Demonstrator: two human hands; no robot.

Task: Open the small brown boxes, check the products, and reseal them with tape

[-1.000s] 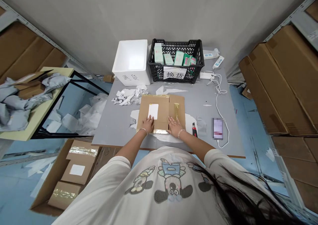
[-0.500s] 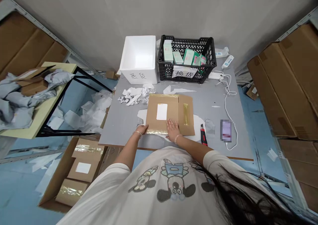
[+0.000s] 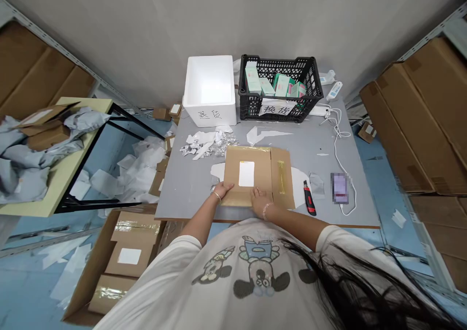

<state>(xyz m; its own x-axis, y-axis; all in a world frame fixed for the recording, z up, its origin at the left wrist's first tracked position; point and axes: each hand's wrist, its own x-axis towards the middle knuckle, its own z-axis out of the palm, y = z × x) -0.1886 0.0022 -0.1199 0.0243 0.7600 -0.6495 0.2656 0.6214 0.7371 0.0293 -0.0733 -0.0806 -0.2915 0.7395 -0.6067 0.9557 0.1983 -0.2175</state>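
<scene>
A brown cardboard box (image 3: 235,167) with a white label lies on the grey table, with one flap (image 3: 282,179) spread out to its right and clear tape along its edges. My left hand (image 3: 222,190) grips the box's left front corner, thumb on top. Near the front edge, my right hand (image 3: 260,201) rests on the cardboard, its fingers mostly pressed together; whether they pinch the edge is hard to see. White sheet material (image 3: 299,184) shows under the box. A red and black box cutter (image 3: 309,199) lies to the right.
Behind are a white foam box (image 3: 209,109) and a black crate (image 3: 280,96) with green-white cartons. Torn paper (image 3: 200,143) lies at the table's left. A phone (image 3: 340,188) with a white cable is at right. A carton of boxes (image 3: 85,271) stands on the floor.
The view has shifted a little. My left hand has moved up the box's left side, and my right hand now sits closer to the front edge.
</scene>
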